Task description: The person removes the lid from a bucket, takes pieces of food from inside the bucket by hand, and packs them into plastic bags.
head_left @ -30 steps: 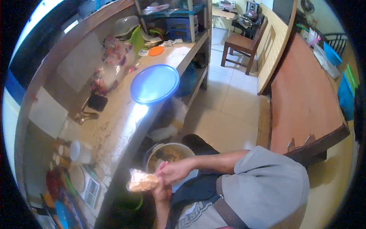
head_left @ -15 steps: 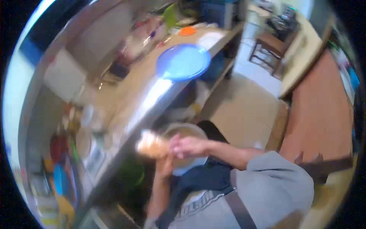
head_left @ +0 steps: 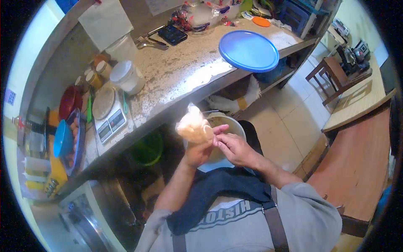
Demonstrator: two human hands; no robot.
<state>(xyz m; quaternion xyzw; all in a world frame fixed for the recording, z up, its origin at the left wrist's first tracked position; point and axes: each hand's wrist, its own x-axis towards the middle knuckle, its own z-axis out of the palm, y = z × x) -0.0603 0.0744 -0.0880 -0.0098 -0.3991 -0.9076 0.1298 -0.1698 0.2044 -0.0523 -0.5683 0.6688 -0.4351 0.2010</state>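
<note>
My left hand [head_left: 198, 154] is closed around a small clear plastic bag [head_left: 194, 128] filled with something pale orange. Its contents bulge upward, away from my palm. Against the bag's lower right side, my right hand [head_left: 237, 148] has thumb and fingers pinched together, seemingly on the bag's end; the exact grip is partly hidden. Both hands are above a white bucket [head_left: 241, 126] between my legs. A pale brownish content shows inside it, mostly covered by my hands and the bag.
On the counter [head_left: 168, 69] are a blue round lid [head_left: 248, 50], a digital scale [head_left: 111, 122], a white lidded tub [head_left: 127, 77], a black device [head_left: 172, 35] and a blue bowl [head_left: 63, 138]. Below stands a green basin [head_left: 147, 149]. A wooden bench [head_left: 348, 159] is at right.
My view has turned and steadied, so the counter items appear sharper and shifted. The bag stays in my left hand, and my right hand remains against it.
</note>
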